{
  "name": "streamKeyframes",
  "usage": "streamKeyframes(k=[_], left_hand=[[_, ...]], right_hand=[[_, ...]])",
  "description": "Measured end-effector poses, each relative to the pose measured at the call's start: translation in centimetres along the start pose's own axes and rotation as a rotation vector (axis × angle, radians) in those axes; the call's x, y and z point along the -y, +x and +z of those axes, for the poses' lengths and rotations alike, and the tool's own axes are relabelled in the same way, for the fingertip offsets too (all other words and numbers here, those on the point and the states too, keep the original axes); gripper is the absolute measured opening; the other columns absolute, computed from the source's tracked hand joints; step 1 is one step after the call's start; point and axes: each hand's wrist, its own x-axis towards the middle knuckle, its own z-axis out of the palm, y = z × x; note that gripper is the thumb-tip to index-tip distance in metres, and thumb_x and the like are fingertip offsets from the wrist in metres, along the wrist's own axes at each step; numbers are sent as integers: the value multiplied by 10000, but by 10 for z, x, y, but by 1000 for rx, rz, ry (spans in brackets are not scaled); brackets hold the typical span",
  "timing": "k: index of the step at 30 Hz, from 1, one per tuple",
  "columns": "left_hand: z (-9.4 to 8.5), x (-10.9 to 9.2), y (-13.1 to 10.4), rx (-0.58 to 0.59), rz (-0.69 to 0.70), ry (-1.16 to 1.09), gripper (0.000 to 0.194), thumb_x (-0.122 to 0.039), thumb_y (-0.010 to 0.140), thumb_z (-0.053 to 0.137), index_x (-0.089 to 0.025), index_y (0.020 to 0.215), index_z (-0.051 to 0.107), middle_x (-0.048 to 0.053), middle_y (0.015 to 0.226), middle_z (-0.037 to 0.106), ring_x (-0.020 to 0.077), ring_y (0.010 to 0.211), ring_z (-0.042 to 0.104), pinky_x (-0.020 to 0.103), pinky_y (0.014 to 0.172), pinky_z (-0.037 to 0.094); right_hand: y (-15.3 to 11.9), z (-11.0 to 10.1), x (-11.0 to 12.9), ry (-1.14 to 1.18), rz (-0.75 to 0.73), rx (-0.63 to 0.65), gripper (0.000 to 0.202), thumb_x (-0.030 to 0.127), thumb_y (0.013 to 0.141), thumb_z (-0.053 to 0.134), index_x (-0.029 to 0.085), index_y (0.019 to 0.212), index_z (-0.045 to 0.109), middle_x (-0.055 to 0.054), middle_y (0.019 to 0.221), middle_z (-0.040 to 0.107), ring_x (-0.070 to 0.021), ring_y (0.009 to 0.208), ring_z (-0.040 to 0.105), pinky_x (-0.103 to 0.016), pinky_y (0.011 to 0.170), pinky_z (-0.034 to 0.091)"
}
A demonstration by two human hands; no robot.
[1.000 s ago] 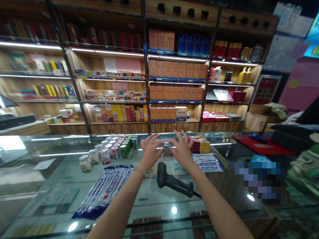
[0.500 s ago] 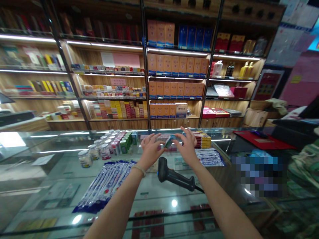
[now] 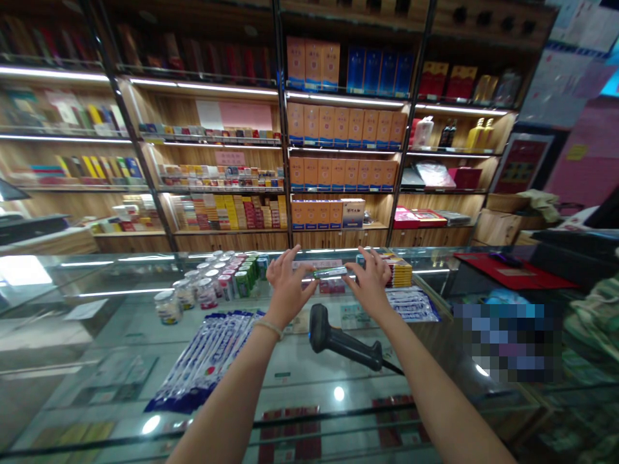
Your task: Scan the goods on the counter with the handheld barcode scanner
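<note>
"So, how is the small pack (image 3: 331,272) being held?"

"By its two ends: one end is pinched at the fingertips of the left hand (image 3: 289,283), the other at those of the right hand (image 3: 370,280). Both hands are partly open, with the remaining fingers spread and raised."

"And where is it held?"

"Above the glass counter (image 3: 309,393), lying nearly level between the hands. Its printing cannot be made out."

"What is seen nearer the camera?"

"A black scanner (image 3: 322,332) is laid on the glass, between the forearms, with its cable led off under the right one. Long blue-and-white packets (image 3: 206,361) are spread beside the left forearm, partly covered by it."

"And farther off?"

"Lidded jars (image 3: 167,306) and cans (image 3: 242,283) are grouped to the left. Beyond the counter, orange boxes (image 3: 341,129) are lined up on lit shelves (image 3: 217,233)."
</note>
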Motion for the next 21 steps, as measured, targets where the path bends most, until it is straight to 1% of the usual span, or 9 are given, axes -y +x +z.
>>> streamKeyframes(k=[4, 8, 10, 13, 15, 17, 19, 21], left_hand=[[-1, -1, -2, 12, 30, 40, 180, -303, 841, 724, -277, 1019, 714, 95, 1561, 449, 336, 1452, 375, 611, 1206, 206], [0, 1, -4, 3, 29, 28, 170, -307, 858, 706, -279, 1025, 721, 94, 1587, 409, 340, 1468, 348, 608, 1205, 214], [0, 2, -5, -9, 8, 26, 176, -302, 863, 701, -278, 1036, 727, 98, 1596, 390, 348, 1472, 334, 612, 1200, 227], [1, 3, -5, -49, -45, 39, 193, -307, 862, 709, -284, 1052, 735, 110, 1581, 399, 361, 1465, 337, 630, 1192, 231], [0, 2, -5, -77, -73, 49, 202, -309, 866, 706, -286, 1064, 738, 116, 1574, 404, 364, 1466, 338, 635, 1194, 228], [0, 1, -5, -88, -87, 50, 202, -308, 874, 694, -285, 1070, 739, 118, 1572, 408, 365, 1468, 336, 639, 1199, 221], [-1, 0, -5, -87, -98, 47, 199, -311, 879, 686, -287, 1069, 740, 118, 1568, 417, 365, 1466, 341, 644, 1199, 215], [-1, 0, -5, -89, -112, 44, 196, -319, 875, 692, -291, 1062, 743, 115, 1566, 424, 364, 1463, 350, 642, 1198, 216]], right_hand=[[-2, -1, 2, -45, -16, 16, 216, 352, 924, 654, 309, 1124, 727, -82, 1585, 420, -345, 1483, 265, -604, 1158, 178], [1, -4, 3, -73, -9, 52, 223, 365, 937, 629, 313, 1132, 724, -79, 1570, 447, -339, 1470, 293, -591, 1154, 189], [4, -7, 4, -114, -3, 100, 272, 373, 941, 618, 302, 1189, 704, -92, 1558, 467, -338, 1457, 319, -586, 1151, 207], [4, -16, 9, -196, 28, 186, 377, 388, 958, 588, 284, 1315, 647, -114, 1552, 484, -342, 1455, 337, -581, 1144, 246], [-2, -24, 17, -234, 25, 245, 368, 393, 977, 556, 295, 1319, 650, -104, 1560, 483, -344, 1475, 320, -587, 1145, 256], [-15, -33, 28, -242, -21, 310, 345, 412, 992, 530, 309, 1288, 674, -89, 1582, 462, -353, 1500, 288, -624, 1160, 225], [-31, -41, 39, -216, -72, 379, 384, 451, 999, 513, 326, 1337, 645, -87, 1597, 443, -360, 1514, 275, -648, 1170, 209], [-48, -47, 47, -194, -98, 436, 428, 485, 1000, 504, 316, 1375, 620, -100, 1602, 435, -357, 1522, 274, -651, 1189, 188]])
